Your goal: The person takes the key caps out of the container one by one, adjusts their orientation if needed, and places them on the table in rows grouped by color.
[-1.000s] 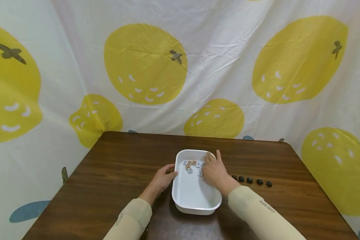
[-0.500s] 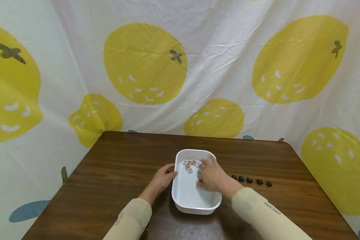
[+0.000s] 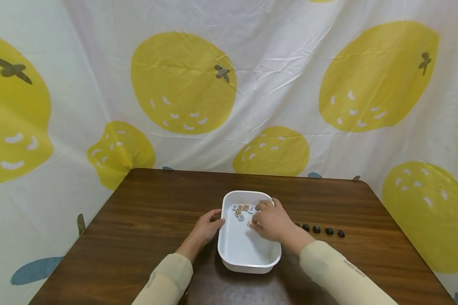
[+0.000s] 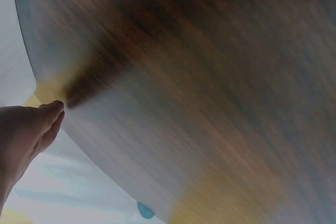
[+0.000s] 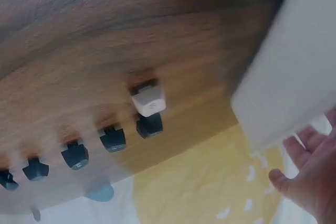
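Observation:
In the head view, a white tray (image 3: 248, 250) stands on the table with small white and orange keycaps (image 3: 240, 214) scattered toward its far end. My left hand (image 3: 206, 228) holds the tray's left side, thumb at the rim and fingers along the outer wall. Inside the tray, my right hand (image 3: 272, 219) reaches over the keycaps on the right side, thumb and fingers apart. It hides some of them, and whether a fingertip touches one is unclear. The right wrist view shows that hand's spread fingers (image 5: 299, 156) beyond the tray wall.
A row of black keycaps (image 3: 316, 229) lies on the brown table (image 3: 168, 190) right of the tray. The right wrist view also shows a white keycap (image 5: 149, 100) by the row. A lemon-print cloth (image 3: 275, 97) hangs behind the table.
My right hand shifts about within the tray, moving nearer to me, and its thumb and fingers come closer together over the keycaps. My left hand stays at the rim.

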{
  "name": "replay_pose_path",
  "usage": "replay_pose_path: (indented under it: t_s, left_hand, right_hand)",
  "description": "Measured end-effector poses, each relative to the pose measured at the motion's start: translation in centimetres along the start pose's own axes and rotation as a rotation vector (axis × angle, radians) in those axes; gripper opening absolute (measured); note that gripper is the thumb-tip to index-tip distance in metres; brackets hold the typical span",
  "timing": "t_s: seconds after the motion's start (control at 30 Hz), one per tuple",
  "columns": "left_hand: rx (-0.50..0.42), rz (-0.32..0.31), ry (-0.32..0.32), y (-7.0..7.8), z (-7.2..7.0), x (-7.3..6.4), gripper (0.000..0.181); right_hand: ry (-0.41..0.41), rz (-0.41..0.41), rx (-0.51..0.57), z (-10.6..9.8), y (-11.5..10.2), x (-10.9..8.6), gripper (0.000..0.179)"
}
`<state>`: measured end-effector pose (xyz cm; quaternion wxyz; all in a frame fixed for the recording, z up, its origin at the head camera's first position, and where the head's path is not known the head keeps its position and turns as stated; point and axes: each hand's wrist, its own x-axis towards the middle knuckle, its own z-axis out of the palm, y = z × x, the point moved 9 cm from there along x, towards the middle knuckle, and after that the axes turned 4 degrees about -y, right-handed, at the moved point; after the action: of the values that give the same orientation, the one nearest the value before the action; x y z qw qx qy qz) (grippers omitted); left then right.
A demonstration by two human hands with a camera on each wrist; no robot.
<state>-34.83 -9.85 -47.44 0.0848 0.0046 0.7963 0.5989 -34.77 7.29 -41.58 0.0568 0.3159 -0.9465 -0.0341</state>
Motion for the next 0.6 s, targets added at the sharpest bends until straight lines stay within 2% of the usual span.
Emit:
replay_pose_path:
  t_s: [0.17,0.27,0.33,0.43,0.53,0.6]
  left_hand:
    - [-0.002,0.007,0.007,0.1,0.0,0.0,0.037]
    - [-0.004,0.018,0.01,0.1,0.0,0.0,0.037]
    - [-0.009,0.033,0.009,0.2,0.0,0.0,0.037]
    - [-0.017,0.049,0.007,0.2,0.0,0.0,0.037]
    - [-0.02,0.058,0.009,0.3,0.1,0.0,0.037]
    - [-0.015,0.056,0.013,0.3,0.1,0.0,0.037]
  right_hand:
    - [0.109,0.147,0.164,-3.1,2.7,-1.2,0.027]
    - [0.118,0.234,0.289,-4.4,5.2,-2.8,0.031]
    - [0.071,0.291,0.37,-4.5,6.9,-4.2,0.035]
    - [-0.079,0.388,0.468,-3.1,9.2,-6.6,0.037]
    - [-0.23,0.453,0.48,-1.0,10.9,-9.1,0.037]
    - [-0.301,0.482,0.478,0.3,11.8,-10.4,0.036]
